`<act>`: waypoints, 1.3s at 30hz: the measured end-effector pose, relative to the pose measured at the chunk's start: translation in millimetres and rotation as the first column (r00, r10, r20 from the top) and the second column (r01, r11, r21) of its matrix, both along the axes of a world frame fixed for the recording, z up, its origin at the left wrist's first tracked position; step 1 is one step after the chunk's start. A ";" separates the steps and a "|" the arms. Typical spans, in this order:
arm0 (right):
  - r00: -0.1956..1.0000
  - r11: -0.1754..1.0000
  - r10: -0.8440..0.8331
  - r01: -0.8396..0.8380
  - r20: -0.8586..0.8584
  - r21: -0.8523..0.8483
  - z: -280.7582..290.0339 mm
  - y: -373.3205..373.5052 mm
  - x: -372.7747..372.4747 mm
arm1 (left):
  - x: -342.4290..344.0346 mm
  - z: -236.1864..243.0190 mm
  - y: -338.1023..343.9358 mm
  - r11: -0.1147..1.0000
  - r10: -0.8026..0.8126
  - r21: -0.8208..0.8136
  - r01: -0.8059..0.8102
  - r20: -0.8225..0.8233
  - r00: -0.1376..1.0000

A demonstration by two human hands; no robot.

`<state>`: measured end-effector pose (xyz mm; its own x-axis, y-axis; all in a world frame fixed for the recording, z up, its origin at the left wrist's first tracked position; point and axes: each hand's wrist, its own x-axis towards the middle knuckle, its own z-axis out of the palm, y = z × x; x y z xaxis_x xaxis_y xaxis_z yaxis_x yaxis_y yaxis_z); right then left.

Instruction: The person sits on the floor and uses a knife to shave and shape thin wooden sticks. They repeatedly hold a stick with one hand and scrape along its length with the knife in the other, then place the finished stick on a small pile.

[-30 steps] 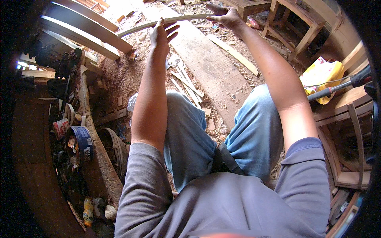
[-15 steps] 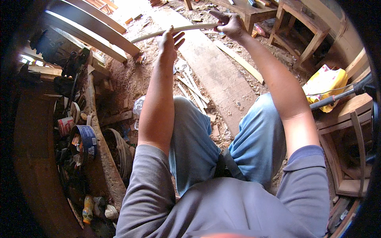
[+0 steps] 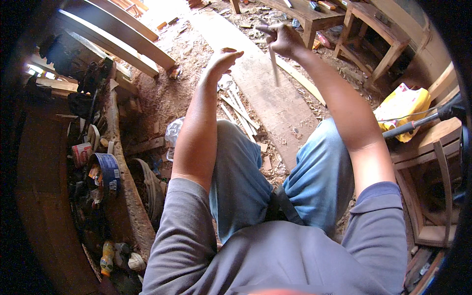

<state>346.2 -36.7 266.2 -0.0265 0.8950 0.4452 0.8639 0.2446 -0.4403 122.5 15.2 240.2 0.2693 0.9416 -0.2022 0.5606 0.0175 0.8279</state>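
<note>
My right hand (image 3: 286,41) is closed on a thin, slender strip (image 3: 273,66), which hangs from it toward me over the board. A dark, elongated shape juts leftward from the same fist; whether it is a finger or something held, I cannot make out. To its left, my left hand (image 3: 224,62) is raised with its fingers partly stretched, apart from the strip and holding nothing. Beneath both hands a long, wide wooden board (image 3: 270,93) lies on the floor, dusted with shavings. Several pale, narrow wood strips (image 3: 239,111) rest on the floor beyond my left knee.
Planks (image 3: 115,42) jut in at the far left. A blue tin (image 3: 109,169) and a yellow bottle (image 3: 107,258) stand among clutter at left. At right are a yellow bag (image 3: 405,110) and a wooden frame (image 3: 440,235). A low wooden table (image 3: 314,19) stands at the far right.
The strip, earlier stretched sideways between both hands, now hangs from my right hand and points toward me. My left hand has come away from it and moved slightly nearer.
</note>
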 end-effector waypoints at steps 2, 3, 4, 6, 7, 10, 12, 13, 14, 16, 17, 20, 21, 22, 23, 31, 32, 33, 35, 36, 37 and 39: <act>0.996 0.992 -0.013 0.023 0.084 -0.122 -4.7 -3.5 -1.5 | 5.4 -0.9 0.3 0.999 0.001 0.037 -0.002 0.026 1.000; 0.991 0.983 -0.053 0.074 0.126 -0.168 -6.1 -2.8 -0.8 | 6.3 -1.1 0.8 0.999 -0.024 0.040 0.023 0.024 0.999; 0.981 0.960 -0.082 0.124 0.173 -0.250 -8.4 -2.0 0.3 | 7.8 -1.9 1.0 0.998 -0.040 0.046 0.039 0.020 0.999; 0.985 0.958 -0.049 0.093 0.163 -0.272 -14.6 0.0 4.0 | 8.4 -2.8 1.1 0.997 -0.054 0.061 0.053 0.015 0.998; 0.982 0.952 -0.041 0.094 0.182 -0.290 -19.1 0.6 6.1 | 7.9 -2.9 0.9 0.997 -0.060 0.050 0.060 0.015 0.998; 0.975 0.867 -0.013 0.122 0.223 -0.484 -40.4 -2.4 10.9 | 5.3 -2.0 0.0 0.997 -0.077 0.025 0.077 0.005 0.997; 0.925 0.768 0.125 0.139 0.359 -0.626 -57.8 -5.3 13.0 | 3.5 -1.5 -0.5 0.997 -0.081 0.019 0.081 -0.009 0.997; 0.940 0.747 0.098 0.147 0.326 -0.648 -65.6 -5.5 13.8 | 2.6 -1.8 -0.9 0.996 -0.082 0.015 0.082 -0.003 0.997; 0.946 0.809 0.094 0.109 0.310 -0.577 -72.0 -5.2 14.7 | 2.6 -2.0 -0.6 0.997 -0.081 0.016 0.081 -0.006 0.997; 0.957 0.851 0.096 0.064 0.274 -0.522 -81.2 -1.7 13.0 | 2.4 -3.3 -0.3 0.998 -0.066 0.021 0.066 -0.013 0.998; 0.957 0.881 0.095 0.047 0.273 -0.471 -83.3 1.2 11.4 | 2.1 -4.2 -0.1 0.997 -0.076 0.027 0.076 -0.003 0.997; 0.988 0.849 0.000 0.081 0.155 -0.521 -91.9 -2.9 1.2 | 1.4 -6.3 0.6 0.996 -0.084 0.035 0.084 0.008 0.996; 0.955 0.808 0.127 0.057 0.269 -0.587 -93.2 -4.7 -3.0 | 0.9 -6.4 0.9 0.996 -0.089 0.031 0.089 0.003 0.996; 0.830 0.805 0.271 0.083 0.488 -0.588 -93.0 -5.5 -7.3 | 0.2 -6.1 1.3 0.995 -0.095 0.027 0.095 -0.004 0.995; 0.832 0.863 0.244 0.049 0.499 -0.503 -93.2 -7.6 -10.8 | -0.6 -5.9 1.2 0.995 -0.095 0.022 0.096 -0.012 0.995; 0.736 0.787 0.316 0.150 0.599 -0.599 -85.8 -17.1 -27.9 | 1.4 -3.6 -1.3 0.996 -0.082 0.033 0.081 0.012 0.997; 0.824 0.840 0.232 0.097 0.516 -0.533 -81.2 -16.2 -26.9 | 0.9 -2.8 -0.8 0.996 -0.082 0.021 0.083 -0.007 0.997; 0.892 0.859 0.174 0.070 0.418 -0.507 -76.1 -15.1 -25.0 | 0.4 -2.6 -0.4 0.994 -0.104 0.028 0.104 -0.008 0.995; 0.926 0.884 0.039 0.143 0.376 -0.446 -61.2 -4.0 -30.1 | -2.3 -2.9 0.6 0.991 -0.132 0.026 0.132 -0.021 0.991; 0.985 0.830 0.001 0.095 0.172 -0.550 -53.3 -1.8 -26.7 | -2.2 -4.3 1.0 0.987 -0.159 0.026 0.161 -0.040 0.986; 0.984 0.867 0.008 0.082 0.178 -0.492 -44.3 3.9 -24.7 | -0.5 -5.9 2.2 0.984 -0.173 0.033 0.175 -0.060 0.983; 0.997 0.933 0.058 -0.033 0.058 -0.357 -30.5 8.7 -16.8 | 3.7 -11.1 4.0 0.981 -0.180 0.061 0.186 -0.094 0.979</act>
<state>329.4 -28.0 235.6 -0.0892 0.9916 0.0940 0.8856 0.1221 -0.4480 126.2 19.1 229.0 0.4224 0.8906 -0.1687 0.6196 -0.1479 0.7708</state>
